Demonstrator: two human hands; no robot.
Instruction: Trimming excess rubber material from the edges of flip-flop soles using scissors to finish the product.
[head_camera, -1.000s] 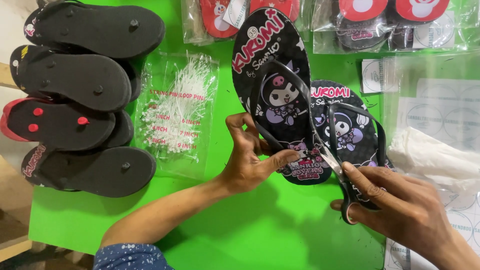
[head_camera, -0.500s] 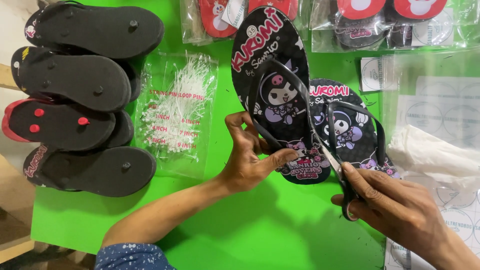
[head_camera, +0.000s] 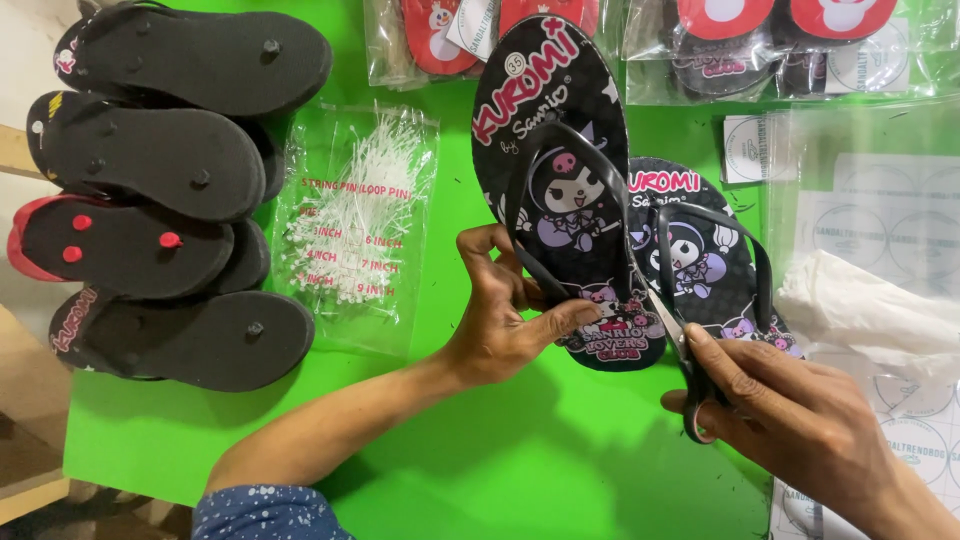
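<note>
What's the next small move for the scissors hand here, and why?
Probably close the scissors at the heel of the printed black flip-flop. The right hand has the blade tips right at that heel edge, next to the strap, while the left hand pinches the heel steady. What exactly sits between the blades is too small to tell.

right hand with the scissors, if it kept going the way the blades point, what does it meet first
Probably the black strap of the black cartoon-print flip-flop pinched by the left hand: the steel scissors in the right hand point up-left at it, though depth is unclear.
</note>
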